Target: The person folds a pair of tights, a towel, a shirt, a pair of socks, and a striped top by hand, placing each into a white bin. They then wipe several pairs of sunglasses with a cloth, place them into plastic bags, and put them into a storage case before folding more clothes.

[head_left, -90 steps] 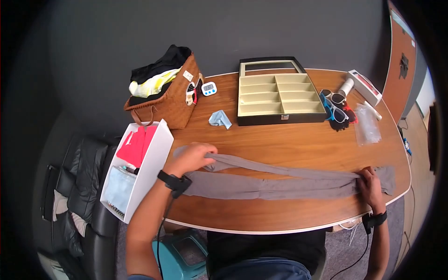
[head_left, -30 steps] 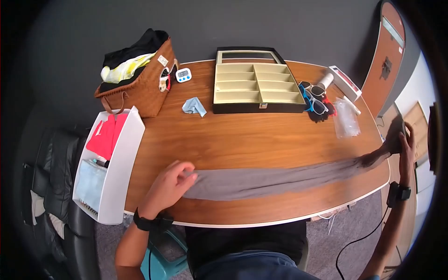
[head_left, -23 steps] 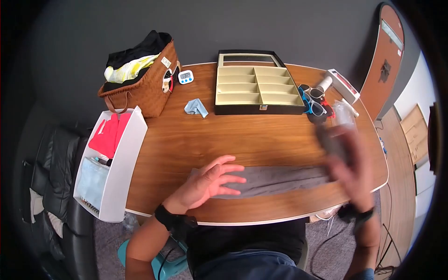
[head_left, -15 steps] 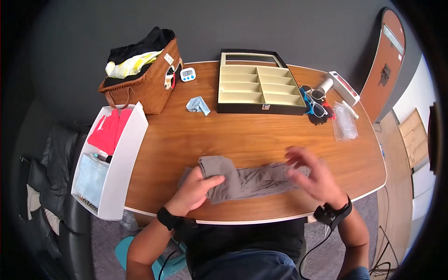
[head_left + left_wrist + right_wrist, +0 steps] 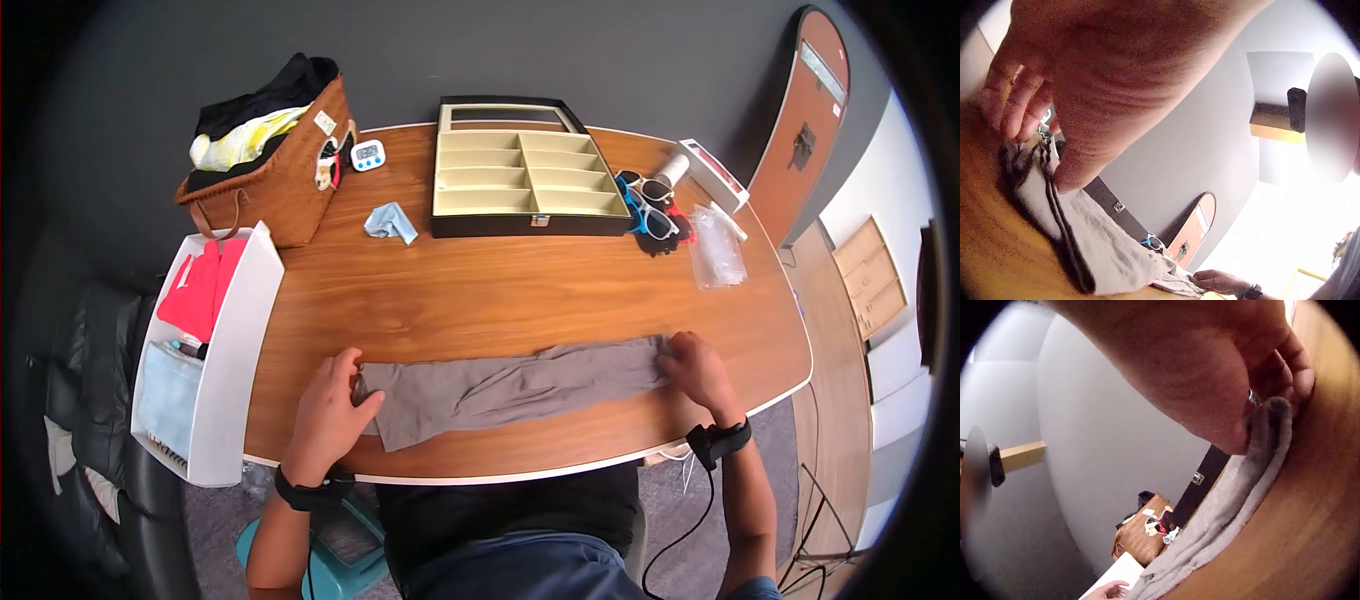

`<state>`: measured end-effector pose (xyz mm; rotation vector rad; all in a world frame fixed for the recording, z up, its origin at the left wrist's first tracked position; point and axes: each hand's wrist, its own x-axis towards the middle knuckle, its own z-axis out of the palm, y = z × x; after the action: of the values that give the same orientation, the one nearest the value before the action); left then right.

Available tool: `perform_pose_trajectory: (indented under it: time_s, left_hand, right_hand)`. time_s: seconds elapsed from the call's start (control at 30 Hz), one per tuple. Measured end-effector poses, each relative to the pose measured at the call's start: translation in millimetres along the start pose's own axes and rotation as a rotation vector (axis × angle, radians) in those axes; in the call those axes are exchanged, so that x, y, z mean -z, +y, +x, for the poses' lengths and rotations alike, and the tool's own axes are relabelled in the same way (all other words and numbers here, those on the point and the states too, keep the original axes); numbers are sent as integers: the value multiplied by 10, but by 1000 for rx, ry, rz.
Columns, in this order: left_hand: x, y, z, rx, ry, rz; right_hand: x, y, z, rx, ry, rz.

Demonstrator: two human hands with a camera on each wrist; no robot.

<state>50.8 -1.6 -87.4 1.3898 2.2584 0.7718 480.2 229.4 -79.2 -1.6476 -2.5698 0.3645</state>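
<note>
A grey cloth (image 5: 510, 388), folded into a long creased strip, lies along the front of the wooden table. At its left end is my left hand (image 5: 328, 412), thumb spread from the bent fingers; in the left wrist view the thumb tip (image 5: 1067, 182) comes right to the layered edge of the cloth. My right hand (image 5: 697, 374) pinches the other end, its fingertips partly hidden in the head view. The right wrist view shows a rounded fold of the cloth (image 5: 1266, 450) between its thumb and curled fingers.
An open sectioned case (image 5: 530, 225) stands at the back, with sunglasses (image 5: 655, 222), a plastic bag (image 5: 717, 252) and a white box (image 5: 712, 175) to its right. On the left are a brown basket (image 5: 290, 205), a white bin (image 5: 232, 370), a timer (image 5: 368, 155) and a blue cloth (image 5: 390, 222).
The right hand has brought the cloth's right end over to the left, making the strip shorter and layered. The left hand has let go, and the right hand has returned to the right end.
</note>
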Motion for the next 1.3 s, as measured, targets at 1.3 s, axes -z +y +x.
perform_pose_trajectory:
  time_s: [1.3]
  left_hand:
    - [-933, 751, -62, -689, -158, -28]
  right_hand:
    - [-65, -899, 23, 158, -293, 720]
